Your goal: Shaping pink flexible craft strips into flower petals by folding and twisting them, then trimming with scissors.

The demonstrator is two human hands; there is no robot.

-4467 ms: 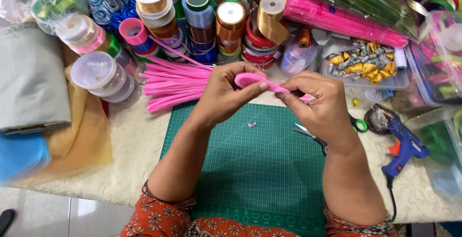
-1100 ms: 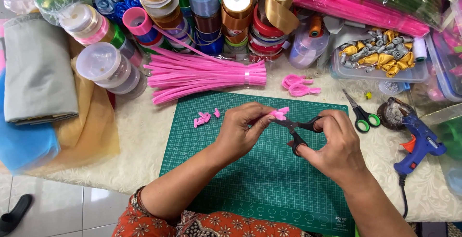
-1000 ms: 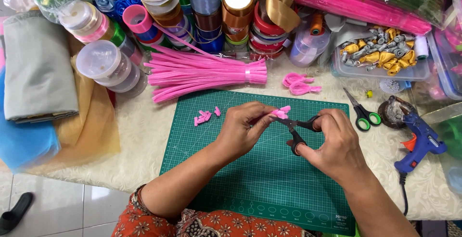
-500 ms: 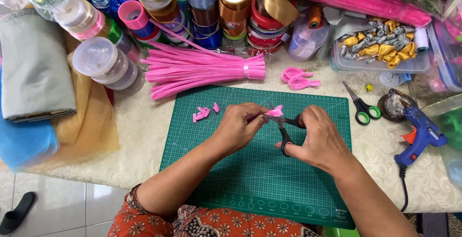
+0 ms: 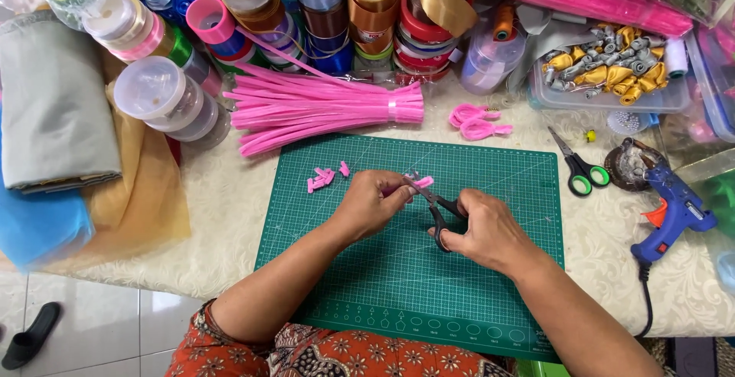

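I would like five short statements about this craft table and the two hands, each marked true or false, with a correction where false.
1. The right hand holds black-handled scissors. True.
2. The left hand pinches a green ribbon. False: it pinches a small pink strip.
3. The blue glue gun lies on the green cutting mat. False: it lies off the mat, on the cream cloth to the right.
4. Small pink cut pieces lie on the mat's upper left part. True.
5. The green-handled scissors are in a hand. False: they lie untouched beside the mat.
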